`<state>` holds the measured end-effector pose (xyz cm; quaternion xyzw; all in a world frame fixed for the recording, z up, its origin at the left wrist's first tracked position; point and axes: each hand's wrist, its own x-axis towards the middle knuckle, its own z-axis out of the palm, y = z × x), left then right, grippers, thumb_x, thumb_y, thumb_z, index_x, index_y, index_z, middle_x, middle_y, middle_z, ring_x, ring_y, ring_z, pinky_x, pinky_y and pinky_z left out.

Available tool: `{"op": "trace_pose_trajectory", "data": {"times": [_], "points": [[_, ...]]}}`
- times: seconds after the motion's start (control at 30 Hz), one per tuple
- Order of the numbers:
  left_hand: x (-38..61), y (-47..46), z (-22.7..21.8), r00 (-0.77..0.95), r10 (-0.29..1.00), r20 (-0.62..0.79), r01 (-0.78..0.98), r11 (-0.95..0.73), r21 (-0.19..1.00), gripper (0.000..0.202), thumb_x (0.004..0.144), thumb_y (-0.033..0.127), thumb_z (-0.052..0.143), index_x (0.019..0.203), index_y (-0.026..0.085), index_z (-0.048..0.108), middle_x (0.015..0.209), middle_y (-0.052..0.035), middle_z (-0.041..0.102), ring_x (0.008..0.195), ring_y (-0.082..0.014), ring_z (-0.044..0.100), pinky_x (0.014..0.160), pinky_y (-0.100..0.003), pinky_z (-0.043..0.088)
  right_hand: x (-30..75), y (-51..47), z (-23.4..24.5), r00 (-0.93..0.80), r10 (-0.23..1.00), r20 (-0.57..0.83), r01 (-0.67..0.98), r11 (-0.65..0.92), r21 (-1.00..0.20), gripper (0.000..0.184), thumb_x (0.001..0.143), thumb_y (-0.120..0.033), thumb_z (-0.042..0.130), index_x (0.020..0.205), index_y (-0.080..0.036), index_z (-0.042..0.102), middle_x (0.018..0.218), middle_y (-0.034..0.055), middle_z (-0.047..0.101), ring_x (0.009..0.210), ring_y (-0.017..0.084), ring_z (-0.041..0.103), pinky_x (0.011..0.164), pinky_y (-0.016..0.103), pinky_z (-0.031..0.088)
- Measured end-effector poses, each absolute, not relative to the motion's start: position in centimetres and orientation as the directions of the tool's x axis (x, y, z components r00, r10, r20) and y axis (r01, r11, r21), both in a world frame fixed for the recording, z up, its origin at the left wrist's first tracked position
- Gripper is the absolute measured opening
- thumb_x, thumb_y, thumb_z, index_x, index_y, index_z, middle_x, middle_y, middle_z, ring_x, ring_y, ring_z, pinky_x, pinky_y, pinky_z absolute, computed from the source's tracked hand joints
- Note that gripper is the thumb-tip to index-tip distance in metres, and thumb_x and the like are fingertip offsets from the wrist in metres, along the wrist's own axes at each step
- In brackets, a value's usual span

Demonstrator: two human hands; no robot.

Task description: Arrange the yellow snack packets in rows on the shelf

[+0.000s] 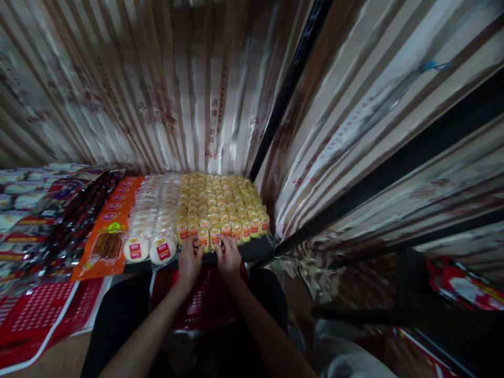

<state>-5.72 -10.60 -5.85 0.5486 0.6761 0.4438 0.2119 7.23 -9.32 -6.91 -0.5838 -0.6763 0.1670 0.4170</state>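
Rows of small yellow wrapped snack packs (222,197) with red labels stand on a dark shelf before me. My left hand (191,262) is at the front edge, its curled fingers against one front yellow pack (203,239). Just to the right, my right hand (228,257) has its fingers bent around the lower part of a neighbouring front pack (214,236). These two packs sit slightly forward of the row. Beside them on the left are two rows of round white packaged cakes (163,249) in clear wrap with red labels.
An orange snack bag (106,244) and dark shiny packets (79,215) lie farther left. Red plastic baskets (43,310) (205,299) stand below the shelf. Black metal shelf posts (291,89) rise before pleated printed sheeting (177,79).
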Motion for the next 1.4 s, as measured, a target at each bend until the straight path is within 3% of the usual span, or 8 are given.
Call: {"op": "trace_pose_trajectory", "data": {"times": [0.13, 0.37, 0.63, 0.83, 0.97, 1.13, 1.27, 1.4], "points": [[-5.6, -10.5, -5.5, -0.305, 0.94, 0.149, 0.51, 0.029, 0.859, 0.021, 0.079, 0.029, 0.048, 0.094, 0.016, 0.052, 0.08, -0.0023, 0.052, 0.058, -0.0145, 0.056, 0.059, -0.031, 0.047, 7.3, -9.3, -7.1, 0.031, 0.924, 0.381, 0.668, 0.264, -0.695, 0.028, 0.089, -0.029, 0.042, 0.109, -0.021, 0.06, 0.101, 0.0087, 0.056, 0.082, 0.016, 0.056, 0.076, 0.026, 0.045], [-5.3, -10.1, -5.6, -0.33, 0.93, 0.162, 0.522, 0.037, 0.852, 0.019, 0.077, 0.025, 0.049, 0.093, 0.015, 0.052, 0.081, -0.0031, 0.052, 0.067, -0.0165, 0.055, 0.063, -0.033, 0.049, 7.1, -9.1, -7.4, 0.045, 0.904, 0.424, 0.708, 0.271, -0.652, 0.029, 0.09, -0.032, 0.041, 0.108, -0.021, 0.061, 0.096, 0.006, 0.059, 0.075, 0.013, 0.057, 0.071, 0.023, 0.045], [-4.6, -10.8, -6.2, -0.374, 0.861, 0.346, 0.606, -0.055, 0.793, 0.034, 0.081, 0.028, 0.046, 0.111, 0.013, 0.048, 0.086, -0.0057, 0.052, 0.071, -0.0169, 0.054, 0.068, -0.035, 0.05, 7.2, -9.3, -7.5, 0.017, 0.89, 0.455, 0.707, 0.311, -0.635, 0.032, 0.092, -0.033, 0.037, 0.109, -0.019, 0.06, 0.093, 0.0063, 0.063, 0.074, 0.014, 0.058, 0.07, 0.022, 0.046], [-4.9, -12.0, -6.2, -0.275, 0.838, 0.472, 0.738, -0.131, 0.662, 0.037, 0.085, 0.024, 0.042, 0.12, 0.013, 0.044, 0.097, -0.0097, 0.053, 0.075, -0.0171, 0.056, 0.073, -0.037, 0.051, 7.3, -9.6, -7.3, -0.01, 0.887, 0.462, 0.704, 0.334, -0.627, 0.033, 0.091, -0.03, 0.036, 0.113, -0.018, 0.058, 0.087, 0.0065, 0.062, 0.071, 0.014, 0.058, 0.069, 0.023, 0.047], [-4.9, -13.0, -5.6, -0.152, 0.796, 0.586, 0.888, -0.151, 0.435, 0.032, 0.085, 0.021, 0.045, 0.113, 0.01, 0.054, 0.106, -0.0153, 0.052, 0.101, -0.0255, 0.053, 0.085, -0.04, 0.048, 7.7, -10.2, -7.1, -0.029, 0.879, 0.476, 0.622, 0.389, -0.68, 0.033, 0.09, -0.028, 0.036, 0.113, -0.017, 0.057, 0.083, 0.0062, 0.06, 0.069, 0.013, 0.057, 0.065, 0.023, 0.049], [-4.3, -13.1, -5.2, 0.032, 0.778, 0.628, 0.959, -0.2, 0.2, 0.041, 0.084, 0.021, 0.047, 0.124, 0.013, 0.05, 0.138, -0.0202, 0.036, 0.133, -0.0356, 0.023, 0.101, -0.051, 0.032, 9.4, -10.9, -6.6, 0.026, 0.815, 0.579, 0.702, 0.398, -0.591, 0.03, 0.091, -0.03, 0.038, 0.109, -0.018, 0.059, 0.101, 0.011, 0.055, 0.098, 0.019, 0.054, 0.085, 0.034, 0.047], [-3.6, -12.2, -5.5, 0.058, 0.801, 0.596, 0.968, -0.191, 0.163, 0.052, 0.085, 0.028, 0.047, 0.133, 0.007, 0.04, 0.143, -0.0242, 0.028, 0.137, -0.0363, 0.011, 0.104, -0.053, 0.026, 11.0, -10.0, -6.0, 0.118, 0.771, 0.626, 0.828, 0.272, -0.491, 0.038, 0.09, -0.036, 0.04, 0.12, -0.016, 0.052, 0.123, 0.0145, 0.048, 0.119, 0.025, 0.04, 0.097, 0.046, 0.036], [-3.2, -10.9, -5.5, 0.056, 0.814, 0.578, 0.969, -0.183, 0.164, 0.052, 0.085, 0.03, 0.047, 0.134, 0.014, 0.04, 0.147, -0.0187, 0.023, 0.137, -0.036, 0.005, 0.105, -0.056, 0.022, 11.3, -8.1, -5.4, 0.169, 0.789, 0.591, 0.909, 0.108, -0.403, 0.052, 0.091, -0.041, 0.034, 0.136, -0.013, 0.035, 0.146, 0.0172, 0.022, 0.134, 0.03, 0.015, 0.1, 0.052, 0.028]]}}
